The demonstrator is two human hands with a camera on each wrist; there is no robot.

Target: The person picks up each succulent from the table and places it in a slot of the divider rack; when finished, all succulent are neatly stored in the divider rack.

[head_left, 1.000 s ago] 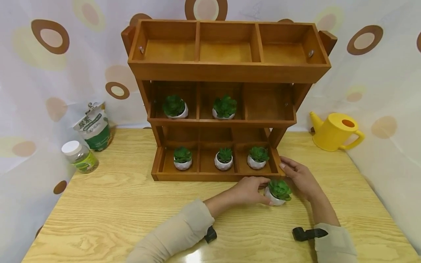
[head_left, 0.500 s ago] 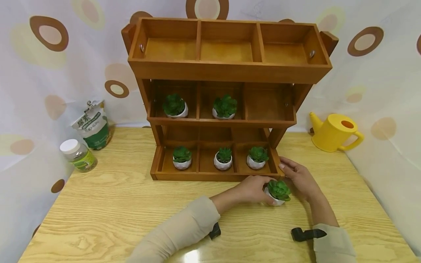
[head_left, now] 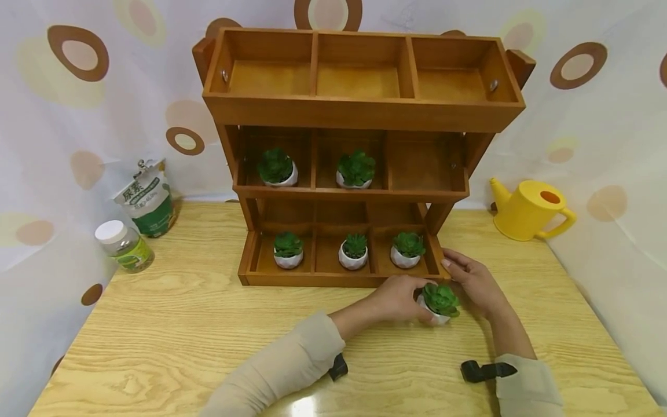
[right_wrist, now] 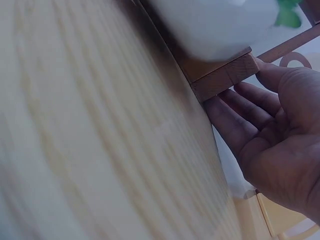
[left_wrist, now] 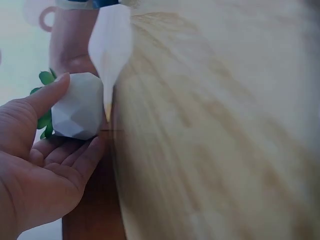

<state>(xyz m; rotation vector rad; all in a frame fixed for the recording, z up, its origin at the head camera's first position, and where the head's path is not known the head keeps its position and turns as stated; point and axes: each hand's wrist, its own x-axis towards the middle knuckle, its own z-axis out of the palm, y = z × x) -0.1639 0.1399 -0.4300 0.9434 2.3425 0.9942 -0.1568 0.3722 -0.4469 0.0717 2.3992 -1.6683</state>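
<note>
My left hand (head_left: pixel 398 301) holds a potted succulent (head_left: pixel 440 300) just in front of the wooden shelf's (head_left: pixel 333 282) lower right corner. In the left wrist view, the thumb and fingers (left_wrist: pixel 47 95) pinch the white faceted pot (left_wrist: pixel 77 105), which is tilted. My right hand (head_left: pixel 476 284) touches the right end of the bottom tier, thumb near its top edge and fingers fairly straight along the outer side. The right wrist view shows those fingers (right_wrist: pixel 240 120) against the wood, with the white pot (right_wrist: pixel 220 25) close above.
Potted succulents stand in the bottom tier, one of them a spiky plant (head_left: pixel 354 252), and two in the middle tier. A yellow watering can (head_left: pixel 531 211) stands right; a clear jar (head_left: pixel 125 246) and green-white bag (head_left: pixel 151 202) stand left. A patterned cloth (head_left: pixel 104 127) hangs behind.
The left hand has closed in further around the pot, and the succulent has shifted very slightly left. The right hand stays at the shelf's end. The view has moved slightly.
</note>
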